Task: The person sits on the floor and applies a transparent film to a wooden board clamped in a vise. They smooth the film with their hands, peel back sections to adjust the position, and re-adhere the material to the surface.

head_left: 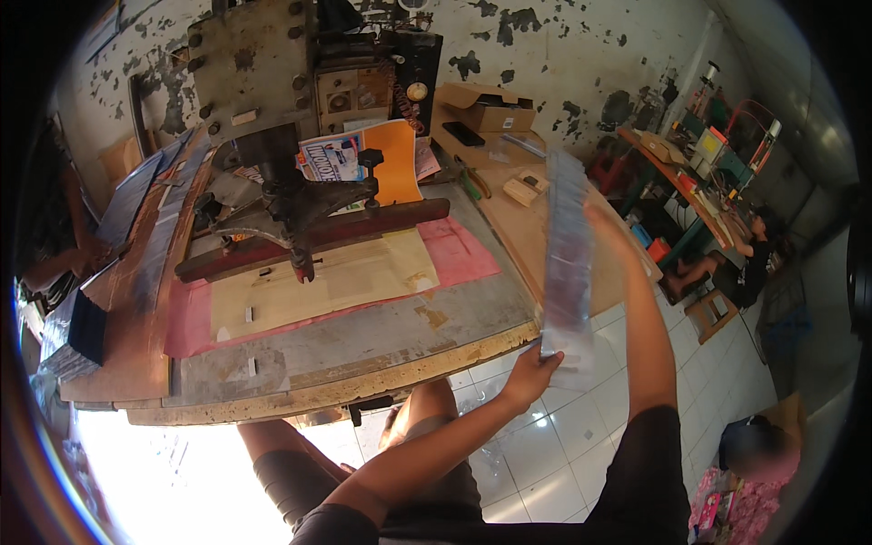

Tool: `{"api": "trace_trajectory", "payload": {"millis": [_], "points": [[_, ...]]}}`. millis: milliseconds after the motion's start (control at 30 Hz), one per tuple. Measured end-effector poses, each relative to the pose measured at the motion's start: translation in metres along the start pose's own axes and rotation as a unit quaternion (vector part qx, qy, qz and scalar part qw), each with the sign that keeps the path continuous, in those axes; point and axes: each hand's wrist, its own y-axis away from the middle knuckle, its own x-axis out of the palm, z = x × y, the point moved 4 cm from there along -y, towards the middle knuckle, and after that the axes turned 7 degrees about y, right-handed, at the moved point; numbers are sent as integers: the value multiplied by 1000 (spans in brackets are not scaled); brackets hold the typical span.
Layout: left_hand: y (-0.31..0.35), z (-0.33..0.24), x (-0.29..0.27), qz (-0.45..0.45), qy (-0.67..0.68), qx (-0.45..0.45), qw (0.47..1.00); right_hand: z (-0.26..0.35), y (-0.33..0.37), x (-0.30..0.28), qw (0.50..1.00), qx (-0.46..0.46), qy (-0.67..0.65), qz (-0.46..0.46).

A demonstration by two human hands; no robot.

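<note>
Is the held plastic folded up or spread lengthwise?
Spread lengthwise: the plastic runs from the left hand up past the right hand.

On my feed I count two bare hands: the left hand (pixel 533 377) between four and five o'clock, the right hand (pixel 612 234) between two and three. One clear plastic strip (pixel 568 263) at three. One metal press (pixel 245 77) toward eleven, one black smartphone (pixel 464 134) at twelve, one wooden stool (pixel 711 316) at three. Three other people: nine, three and four o'clock.
</note>
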Motion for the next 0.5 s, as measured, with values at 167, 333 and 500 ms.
{"api": "trace_trajectory", "payload": {"millis": [167,333,500], "points": [[-4,2,-19,-46,24,25,998,35,73,82,980,-17,197,-2],[2,-6,-17,-56,38,27,997,45,69,105,969,8,247,-27],[5,-15,-11,-47,96,11,994,30,33,106,959,-25,278,-42]]}}
